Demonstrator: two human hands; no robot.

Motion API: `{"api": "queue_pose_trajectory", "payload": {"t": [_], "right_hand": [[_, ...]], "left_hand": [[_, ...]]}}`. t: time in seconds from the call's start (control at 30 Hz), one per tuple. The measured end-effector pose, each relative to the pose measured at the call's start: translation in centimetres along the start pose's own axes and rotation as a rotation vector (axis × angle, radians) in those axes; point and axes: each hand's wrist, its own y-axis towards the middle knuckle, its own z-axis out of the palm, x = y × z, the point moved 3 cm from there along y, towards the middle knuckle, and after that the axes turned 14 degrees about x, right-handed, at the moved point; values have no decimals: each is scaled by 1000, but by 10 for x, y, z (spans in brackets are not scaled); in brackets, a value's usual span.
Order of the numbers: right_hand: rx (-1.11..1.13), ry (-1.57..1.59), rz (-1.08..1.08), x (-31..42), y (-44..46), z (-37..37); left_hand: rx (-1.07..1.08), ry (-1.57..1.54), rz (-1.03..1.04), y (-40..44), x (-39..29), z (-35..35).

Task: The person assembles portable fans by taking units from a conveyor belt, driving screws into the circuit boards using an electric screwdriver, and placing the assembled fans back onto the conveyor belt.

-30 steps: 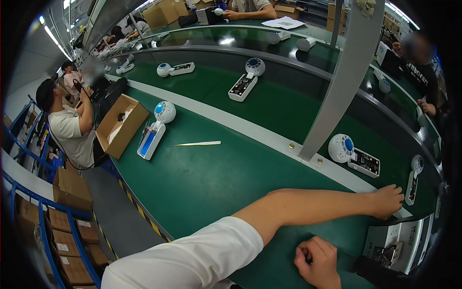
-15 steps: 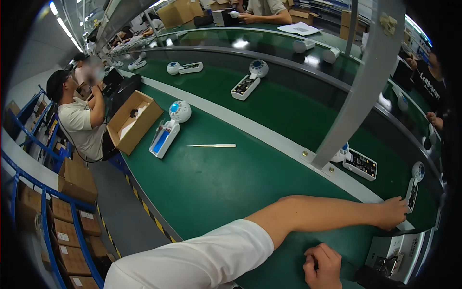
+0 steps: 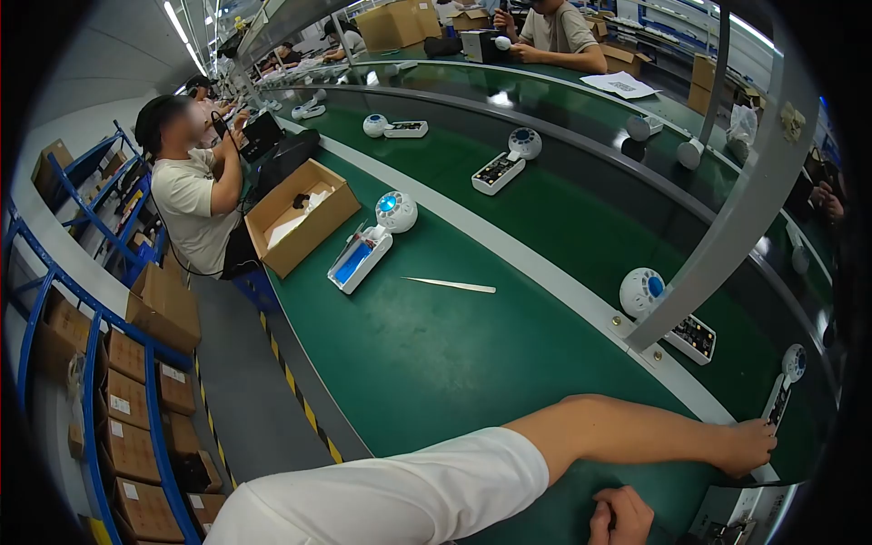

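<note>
My left hand (image 3: 749,448) reaches far right across the table edge, fingers closed at the lower end of a white device (image 3: 778,400) with a round head and exposed circuit board. The fingertips partly hide the grip. My right hand (image 3: 622,516) rests low on the green table (image 3: 436,363), fingers curled, nothing visible in it. A white device with an open blue compartment (image 3: 361,261) and a round head lies at the table's left. Pointed tweezers (image 3: 451,285) lie beside it. Another round-headed device (image 3: 643,292) is partly behind the post.
An open cardboard box (image 3: 304,218) stands at the table's left edge. A metal post (image 3: 727,227) rises from the pale rail (image 3: 518,259). More devices (image 3: 500,173) lie on the green belt. A metal fixture (image 3: 745,516) sits lower right. A seated person (image 3: 195,200) works at left.
The view has turned, shifting the scene. My left hand has met the far-right device, which now lies nearer the post. My right hand stays curled, lower in view.
</note>
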Motion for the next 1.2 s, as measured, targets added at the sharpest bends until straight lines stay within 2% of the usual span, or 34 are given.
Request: {"api": "queue_pose_trajectory", "payload": {"t": [0.03,0.07,0.57,0.67,0.73,0.8,0.87,0.9,1.07,1.2], "right_hand": [[-3,1,9,1,-2,-1],[-6,-2,16,1,-4,-2],[-57,-35,127,7,-31,-11],[-77,-57,191,10,-47,-17],[-98,-83,265,13,-68,-24],[-126,-112,386,26,-82,-28],[-111,-111,282,28,-74,-33],[-135,-125,344,26,-77,-35],[-183,-110,211,20,-79,-32],[-170,-143,232,19,-83,-35]], "left_hand": [[-13,-105,116,-4,5,-8],[-14,-111,123,0,3,-4],[-37,7,16,-5,11,1],[-56,0,26,-6,16,3],[-79,-26,57,13,4,35],[-60,4,89,-2,2,12],[-64,-23,102,-10,0,-6],[-75,-35,111,-11,0,-4],[-64,-27,123,-11,2,-5],[-58,-11,125,-11,3,-6]]}}
